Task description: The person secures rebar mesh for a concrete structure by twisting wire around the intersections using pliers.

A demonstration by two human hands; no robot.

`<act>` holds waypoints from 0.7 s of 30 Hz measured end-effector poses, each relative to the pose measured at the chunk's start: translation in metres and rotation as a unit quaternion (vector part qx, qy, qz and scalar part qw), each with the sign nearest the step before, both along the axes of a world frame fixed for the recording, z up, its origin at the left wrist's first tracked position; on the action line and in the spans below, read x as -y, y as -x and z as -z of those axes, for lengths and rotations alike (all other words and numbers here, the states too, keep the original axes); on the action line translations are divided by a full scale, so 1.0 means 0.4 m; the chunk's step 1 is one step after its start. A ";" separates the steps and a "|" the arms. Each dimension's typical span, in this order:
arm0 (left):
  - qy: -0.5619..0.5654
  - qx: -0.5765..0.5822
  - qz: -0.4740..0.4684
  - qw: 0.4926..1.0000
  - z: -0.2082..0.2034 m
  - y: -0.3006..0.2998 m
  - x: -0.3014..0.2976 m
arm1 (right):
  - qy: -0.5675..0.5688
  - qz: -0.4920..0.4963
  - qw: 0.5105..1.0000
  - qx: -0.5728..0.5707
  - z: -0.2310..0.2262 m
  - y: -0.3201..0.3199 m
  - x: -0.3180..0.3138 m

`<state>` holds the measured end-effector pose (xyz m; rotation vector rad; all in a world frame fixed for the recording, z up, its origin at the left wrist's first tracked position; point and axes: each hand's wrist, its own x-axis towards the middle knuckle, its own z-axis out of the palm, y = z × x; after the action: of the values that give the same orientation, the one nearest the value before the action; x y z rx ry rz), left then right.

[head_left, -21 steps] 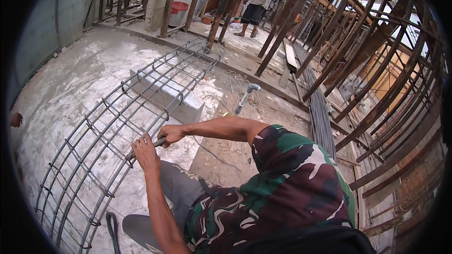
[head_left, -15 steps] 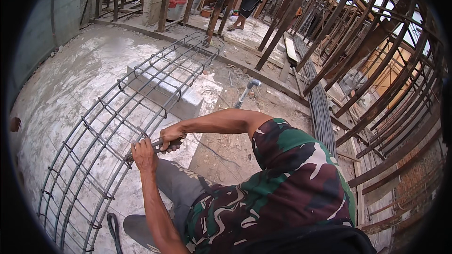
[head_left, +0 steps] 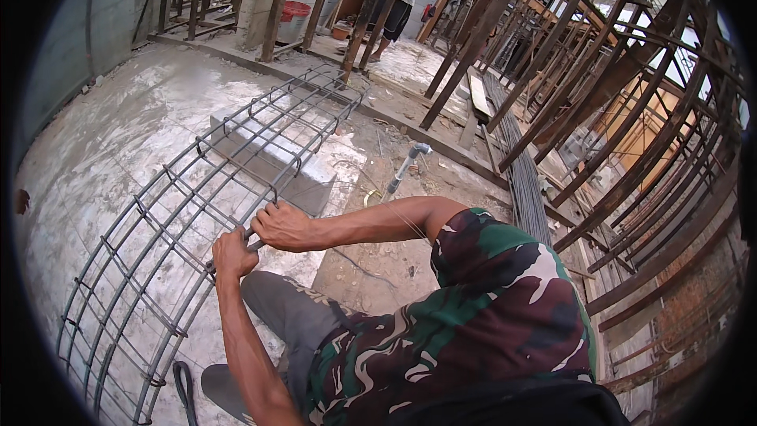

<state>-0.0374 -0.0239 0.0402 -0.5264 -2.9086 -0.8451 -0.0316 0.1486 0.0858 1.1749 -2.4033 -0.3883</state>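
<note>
A long cage of steel rebar (head_left: 197,213) lies across the concrete floor, its far part resting on a grey concrete block (head_left: 272,162). My left hand (head_left: 231,254) is closed around one of the cage's long bars at its near side. My right hand (head_left: 282,226) grips the same bar just beyond it, the two hands almost touching. Whether the right hand also holds a small tool is hidden by the fingers. My camouflage shirt and grey trousers fill the lower right.
A white pipe stub (head_left: 406,164) sticks up from the floor to the right of the block. A bundle of straight rebar (head_left: 524,189) lies along the right, under many slanted timber props (head_left: 631,134). Another person (head_left: 398,0) stands far off near a red bucket (head_left: 293,14). A black loop (head_left: 185,386) lies by my leg.
My right hand has slid a little away from my left hand along the bar. The view has tilted, so the far person is now at the top edge.
</note>
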 end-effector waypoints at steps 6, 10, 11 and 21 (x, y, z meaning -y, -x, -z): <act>-0.040 0.005 0.025 0.999 -0.012 -0.056 0.015 | -0.022 0.135 0.896 0.423 -0.034 0.022 0.023; 0.025 -0.180 0.023 0.983 0.037 -0.105 0.017 | 0.077 0.260 0.658 0.703 -0.032 -0.001 0.026; 0.035 -0.197 0.013 0.980 0.054 -0.108 0.012 | 0.097 0.262 0.648 0.708 -0.009 -0.005 0.018; 0.076 -0.355 0.100 0.926 0.181 -0.132 0.046 | 0.271 0.281 0.727 0.565 0.188 -0.204 0.052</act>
<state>0.0153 -0.0423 -0.0323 -0.9254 -2.2729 -0.3293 0.0502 0.1276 0.0107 0.3231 -3.4499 1.1797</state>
